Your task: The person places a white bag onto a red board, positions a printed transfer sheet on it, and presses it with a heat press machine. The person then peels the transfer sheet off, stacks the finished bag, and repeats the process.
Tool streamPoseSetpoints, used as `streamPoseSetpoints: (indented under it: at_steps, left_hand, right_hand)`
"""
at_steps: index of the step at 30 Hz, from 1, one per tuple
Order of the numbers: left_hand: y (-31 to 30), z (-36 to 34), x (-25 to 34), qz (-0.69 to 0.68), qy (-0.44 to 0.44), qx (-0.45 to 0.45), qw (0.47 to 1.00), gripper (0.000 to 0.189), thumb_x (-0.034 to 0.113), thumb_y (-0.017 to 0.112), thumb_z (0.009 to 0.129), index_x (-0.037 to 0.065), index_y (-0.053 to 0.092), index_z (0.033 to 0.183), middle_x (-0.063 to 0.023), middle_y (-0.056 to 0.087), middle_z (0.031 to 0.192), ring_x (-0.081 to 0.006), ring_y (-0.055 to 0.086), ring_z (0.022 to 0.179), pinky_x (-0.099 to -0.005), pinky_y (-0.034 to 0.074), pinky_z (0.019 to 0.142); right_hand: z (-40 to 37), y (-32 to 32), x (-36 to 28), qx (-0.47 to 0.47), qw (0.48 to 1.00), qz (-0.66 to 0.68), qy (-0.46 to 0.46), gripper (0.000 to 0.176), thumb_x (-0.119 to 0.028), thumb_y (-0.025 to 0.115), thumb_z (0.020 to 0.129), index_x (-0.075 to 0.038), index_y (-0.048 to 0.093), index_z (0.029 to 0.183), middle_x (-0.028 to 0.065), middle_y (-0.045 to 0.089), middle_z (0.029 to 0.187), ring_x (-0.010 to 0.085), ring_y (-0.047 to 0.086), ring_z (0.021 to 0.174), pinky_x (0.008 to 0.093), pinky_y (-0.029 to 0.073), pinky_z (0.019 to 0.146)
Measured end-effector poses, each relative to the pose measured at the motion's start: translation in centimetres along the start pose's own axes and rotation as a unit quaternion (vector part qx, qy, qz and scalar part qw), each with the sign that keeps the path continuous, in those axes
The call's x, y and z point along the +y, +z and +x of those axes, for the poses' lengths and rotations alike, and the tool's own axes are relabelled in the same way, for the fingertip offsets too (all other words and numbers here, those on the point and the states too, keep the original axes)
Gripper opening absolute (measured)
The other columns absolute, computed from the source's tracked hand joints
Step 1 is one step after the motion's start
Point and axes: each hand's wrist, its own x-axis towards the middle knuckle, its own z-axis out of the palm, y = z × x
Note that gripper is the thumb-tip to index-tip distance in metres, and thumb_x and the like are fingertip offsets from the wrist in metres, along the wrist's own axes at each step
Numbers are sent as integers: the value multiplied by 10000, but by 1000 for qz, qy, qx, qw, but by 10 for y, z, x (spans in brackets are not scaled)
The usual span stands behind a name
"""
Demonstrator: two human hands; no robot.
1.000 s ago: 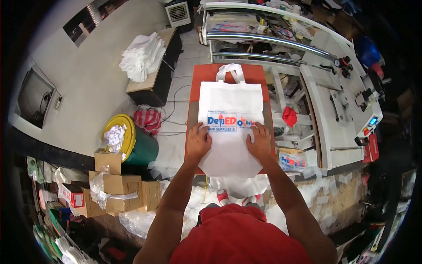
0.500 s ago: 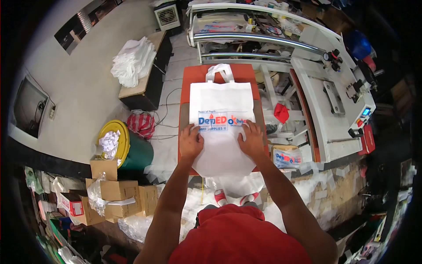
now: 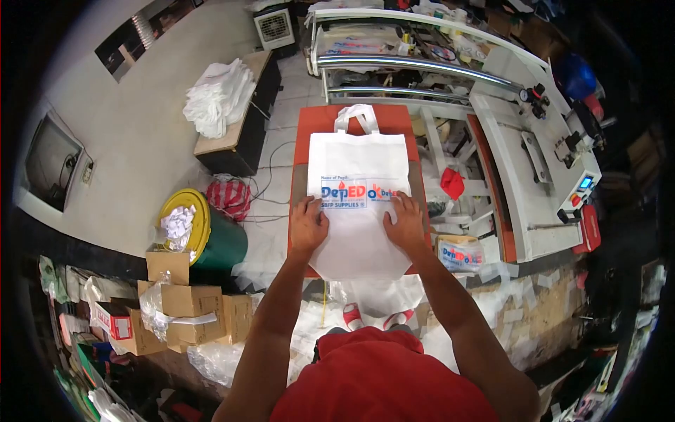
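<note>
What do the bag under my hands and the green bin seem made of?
The bag is probably matte nonwoven fabric, given its dull white surface and soft strap handles. The bin is likely smooth plastic, judging by its even green colour and yellow rim.

Plain red top (image 3: 380, 383), bare forearms (image 3: 280, 302), bare hands (image 3: 307, 226), red footwear (image 3: 352, 316) with white patches

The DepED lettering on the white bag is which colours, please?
The DepED lettering is blue and orange-red, seen best in the head view.
</note>
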Motion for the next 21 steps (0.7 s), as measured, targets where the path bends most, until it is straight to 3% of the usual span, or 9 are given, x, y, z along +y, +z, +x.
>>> streamPoseSetpoints:
  at_steps: [5, 7, 9, 11, 14, 16, 17, 18, 21]
  left_hand:
    - [-39, -2, -15, -128, -41, 105, 985, 262, 48, 563, 835, 29, 624, 1090, -169, 595, 1158, -337, 575, 1068, -403, 478, 897]
    - [-68, -20, -31, -170, -106, 159, 967, 247, 25, 527, 857, 27, 612, 1089, -158, 608, 1120, -293, 583, 1050, -359, 496, 833]
    - [-89, -60, -65, -101, -93, 214, 967, 235, 16, 511, 874, 27, 605, 1089, -143, 592, 1098, -281, 591, 1002, -333, 510, 773]
    - [-110, -112, -89, -46, -189, 184, 964, 234, 30, 521, 874, 10, 592, 1095, -153, 577, 1069, -302, 592, 974, -343, 524, 756]
    - [-127, -208, -129, 97, -223, 116, 963, 189, 58, 545, 839, -27, 582, 1004, -192, 574, 933, -410, 539, 991, -481, 453, 838]
    - [-125, -283, -146, 119, -315, 70, 939, 172, 94, 547, 847, -18, 581, 973, -201, 595, 1005, -415, 528, 1067, -486, 448, 897]
    - [-119, -321, -160, 171, -340, 53, 923, 162, 101, 541, 852, -9, 584, 962, -204, 601, 1034, -414, 534, 1074, -480, 448, 912]
    - [-128, -343, -151, 153, -371, 6, 916, 174, 132, 547, 851, -2, 602, 948, -212, 605, 1061, -411, 538, 1078, -478, 450, 917]
    - [-128, -424, -151, 208, -430, -101, 873, 227, 228, 563, 838, 30, 656, 900, -212, 645, 1024, -397, 590, 1016, -470, 471, 926]
  right_hand:
    - [6, -69, 3, 134, 988, 62, -35, 342, -112, 683, 800, -25, 614, 1124, 185, 610, 1140, 366, 549, 1107, 470, 420, 972]
    - [-12, -118, 39, 181, 978, 104, -2, 289, -77, 678, 801, -36, 616, 1081, 174, 615, 1107, 347, 553, 1109, 454, 431, 955]
    - [-32, -178, 104, 235, 972, 7, 3, 256, -12, 664, 806, -41, 610, 1055, 155, 621, 1079, 329, 567, 1051, 424, 430, 935]
    - [-43, -243, 174, 315, 932, -164, 69, 224, -59, 637, 843, -16, 590, 1058, 162, 615, 1063, 355, 568, 1016, 445, 441, 904]
    - [-54, -311, 255, 303, 840, -402, 201, 316, -170, 615, 880, 28, 577, 1122, 207, 606, 1134, 401, 545, 1112, 464, 454, 913]
    - [-58, -328, 314, 202, 895, -332, 221, 344, -204, 606, 882, 45, 579, 1118, 236, 601, 1146, 407, 551, 1123, 488, 466, 903]
    - [-59, -330, 327, 233, 904, -342, 112, 331, -198, 585, 866, 62, 581, 1072, 252, 612, 1084, 433, 574, 1057, 527, 469, 872]
    - [-55, -331, 336, 233, 904, -340, 109, 331, -198, 585, 866, 62, 581, 1072, 252, 612, 1084, 433, 574, 1057, 527, 469, 872]
    - [-40, -333, 329, 118, 929, -277, 214, 240, -154, 533, 809, 49, 583, 925, 264, 598, 980, 466, 574, 982, 534, 471, 847]
